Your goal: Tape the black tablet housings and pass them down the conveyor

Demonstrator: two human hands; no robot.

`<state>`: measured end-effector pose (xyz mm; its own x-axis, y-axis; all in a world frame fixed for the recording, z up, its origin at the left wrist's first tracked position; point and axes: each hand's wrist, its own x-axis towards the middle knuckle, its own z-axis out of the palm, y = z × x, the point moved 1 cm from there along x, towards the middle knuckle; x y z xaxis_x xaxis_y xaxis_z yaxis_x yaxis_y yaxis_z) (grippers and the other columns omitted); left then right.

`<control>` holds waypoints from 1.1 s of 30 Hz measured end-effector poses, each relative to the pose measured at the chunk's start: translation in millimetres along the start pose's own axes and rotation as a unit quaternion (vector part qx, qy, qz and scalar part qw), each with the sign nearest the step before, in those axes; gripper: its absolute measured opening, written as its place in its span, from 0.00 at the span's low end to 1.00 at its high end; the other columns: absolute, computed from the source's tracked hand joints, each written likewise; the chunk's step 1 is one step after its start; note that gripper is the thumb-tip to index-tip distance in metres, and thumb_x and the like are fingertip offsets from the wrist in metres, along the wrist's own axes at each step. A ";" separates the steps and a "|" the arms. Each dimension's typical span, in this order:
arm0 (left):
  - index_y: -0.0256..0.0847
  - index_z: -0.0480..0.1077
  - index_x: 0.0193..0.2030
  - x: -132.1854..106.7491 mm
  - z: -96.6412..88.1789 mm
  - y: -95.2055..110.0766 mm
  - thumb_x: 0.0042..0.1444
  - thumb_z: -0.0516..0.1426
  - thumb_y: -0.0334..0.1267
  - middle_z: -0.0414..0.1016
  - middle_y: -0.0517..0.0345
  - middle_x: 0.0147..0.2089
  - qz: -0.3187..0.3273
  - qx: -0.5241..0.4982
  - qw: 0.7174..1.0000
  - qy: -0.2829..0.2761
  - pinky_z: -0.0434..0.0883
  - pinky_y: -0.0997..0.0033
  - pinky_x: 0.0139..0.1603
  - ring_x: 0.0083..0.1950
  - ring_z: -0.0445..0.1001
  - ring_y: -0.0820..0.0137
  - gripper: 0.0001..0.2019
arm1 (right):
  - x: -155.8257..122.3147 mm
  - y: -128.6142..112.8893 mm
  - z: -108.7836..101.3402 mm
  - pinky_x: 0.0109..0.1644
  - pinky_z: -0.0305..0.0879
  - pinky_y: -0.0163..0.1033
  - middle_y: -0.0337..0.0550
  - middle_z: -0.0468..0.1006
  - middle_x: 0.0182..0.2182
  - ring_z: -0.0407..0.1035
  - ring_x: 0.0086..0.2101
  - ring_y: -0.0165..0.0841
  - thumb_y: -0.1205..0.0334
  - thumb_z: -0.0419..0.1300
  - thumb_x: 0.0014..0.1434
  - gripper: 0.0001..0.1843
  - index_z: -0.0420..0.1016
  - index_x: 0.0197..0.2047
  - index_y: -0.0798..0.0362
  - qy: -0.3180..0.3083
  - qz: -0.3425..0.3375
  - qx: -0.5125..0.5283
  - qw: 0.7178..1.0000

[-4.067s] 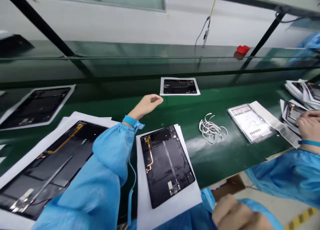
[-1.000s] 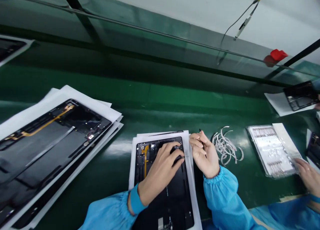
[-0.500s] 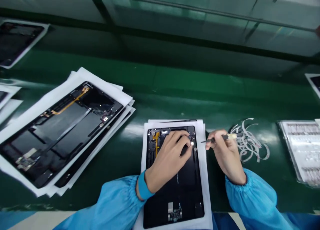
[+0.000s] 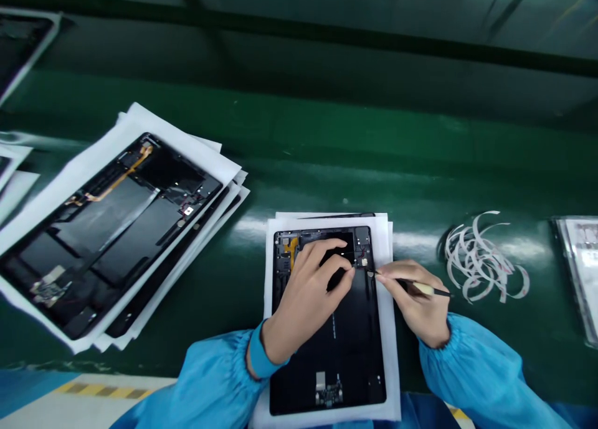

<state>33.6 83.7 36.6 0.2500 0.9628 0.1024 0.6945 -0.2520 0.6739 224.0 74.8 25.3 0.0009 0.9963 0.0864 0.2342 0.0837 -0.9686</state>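
Observation:
An opened tablet [image 4: 327,354], black with its inner boards and an orange ribbon cable showing, lies on white sheets in front of me. My left hand [image 4: 313,286] rests over its upper half, thumb and index finger pinched together near the small camera-side parts; anything between them is too small to make out. A blue band circles that wrist. In my right hand [image 4: 415,301] are dark tweezers [image 4: 424,288] with a cream-coloured section, held like a pen. Their tip reaches the tablet's upper right edge, beside a small round part.
Left of me, more opened tablets [image 4: 121,230] are stacked between white sheets [image 4: 182,146]. A heap of curled white strips [image 4: 486,261] lies to the right, and a clear tray [image 4: 579,273] stands beyond it. Another tablet [image 4: 23,43] sits at the far left.
My right hand has moved left with the tweezers, bringing their tip from beside the tablet onto its edge. My left hand has shifted slightly, its pinch tighter. The view has tilted down.

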 end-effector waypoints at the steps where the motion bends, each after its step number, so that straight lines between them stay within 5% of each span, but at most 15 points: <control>1: 0.42 0.71 0.36 -0.1 0.0 0.0 0.63 0.56 0.31 0.71 0.52 0.53 0.000 0.003 1.000 0.001 0.65 0.55 0.56 0.55 0.68 0.60 0.05 | 0.7 0.3 0.6 0.38 0.74 0.44 0.40 0.83 0.31 0.77 0.33 0.37 0.70 0.68 0.55 0.08 0.81 0.33 0.46 0.003 0.000 0.000 1.000; 33: 0.41 0.70 0.33 6.0 2.8 1.7 0.57 0.60 0.27 0.71 0.54 0.51 -0.013 -0.004 1.000 0.008 0.65 0.57 0.53 0.53 0.68 0.60 0.05 | 13.4 3.7 2.8 0.40 0.75 0.35 0.35 0.84 0.32 0.78 0.34 0.32 0.73 0.69 0.53 0.09 0.81 0.33 0.48 -0.043 -0.028 -0.011 0.999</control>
<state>38.2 88.7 36.4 0.2220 0.9703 0.0961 0.6955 -0.2267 0.6818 222.1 88.5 22.1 -0.0958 0.9883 0.1184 0.2528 0.1392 -0.9574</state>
